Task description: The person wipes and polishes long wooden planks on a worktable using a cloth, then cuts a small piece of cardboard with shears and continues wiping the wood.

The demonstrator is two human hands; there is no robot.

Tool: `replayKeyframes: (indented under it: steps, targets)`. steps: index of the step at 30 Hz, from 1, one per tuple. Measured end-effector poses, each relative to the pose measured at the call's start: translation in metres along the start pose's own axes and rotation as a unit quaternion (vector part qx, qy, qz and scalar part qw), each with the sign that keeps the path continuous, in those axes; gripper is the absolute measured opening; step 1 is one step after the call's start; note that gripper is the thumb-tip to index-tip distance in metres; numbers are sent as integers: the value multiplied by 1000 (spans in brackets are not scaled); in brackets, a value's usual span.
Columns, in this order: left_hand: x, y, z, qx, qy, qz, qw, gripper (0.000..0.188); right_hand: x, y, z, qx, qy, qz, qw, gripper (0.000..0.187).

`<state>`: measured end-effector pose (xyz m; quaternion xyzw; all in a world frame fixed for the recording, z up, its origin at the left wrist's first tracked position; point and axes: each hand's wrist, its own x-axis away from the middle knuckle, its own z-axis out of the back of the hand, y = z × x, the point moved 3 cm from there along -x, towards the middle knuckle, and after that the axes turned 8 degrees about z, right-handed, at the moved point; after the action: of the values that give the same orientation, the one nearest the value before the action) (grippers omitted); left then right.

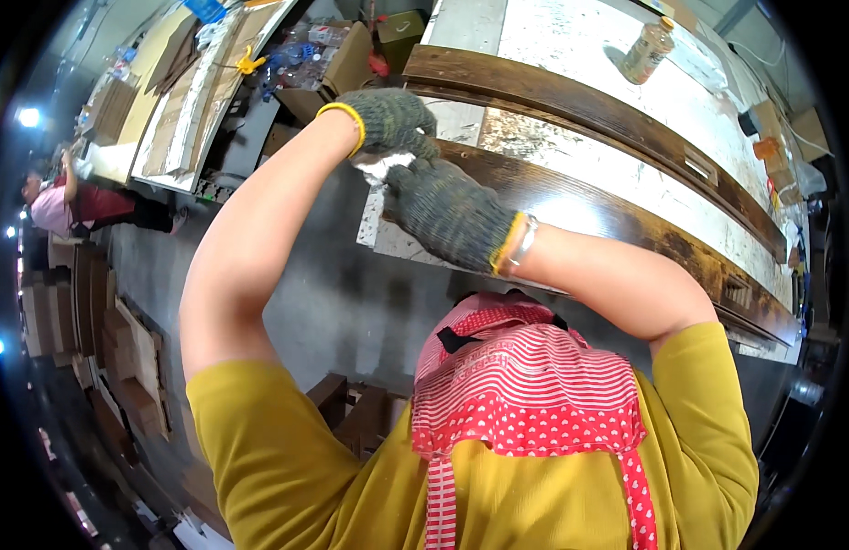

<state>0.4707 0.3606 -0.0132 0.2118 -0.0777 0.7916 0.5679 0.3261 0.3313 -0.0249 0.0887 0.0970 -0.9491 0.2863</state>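
Observation:
Both hands wear dark grey-green knitted gloves with yellow cuffs. They meet at the near left end of a dark brown varnished wooden board (553, 197) that lies on the white worktable. My left hand (386, 122) is closed, its fingers bent over a crumpled white piece (384, 165), perhaps a rag or paper. From the right, my right hand (452, 211) presses its curled fingers against the same white piece. Most of that piece is hidden by the gloves. Behind the near board lies a second long brown board (571, 96), roughly parallel to it. Each board has a rectangular slot towards its right end.
A bottle with an orange cap (648, 50) stands on the worktable (534, 37) beyond the boards. At far left, a cardboard box (337, 69) holds plastic bottles beside another bench (181, 137). Another person (94, 203) stands there. Stacked cardboard (85, 293) lines the left side.

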Motion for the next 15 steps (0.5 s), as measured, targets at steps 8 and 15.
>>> replayKeyframes:
  steps: [8, 15]
  targets:
    - [95, -23, -3, 323, 245, 233, 884, 28, 47, 87, 59, -188, 186, -103, 959, 19]
    - [72, 159, -71, 178, 240, 166, 940, 56, -16, 61, 57, -198, 10, 74, 977, 18]
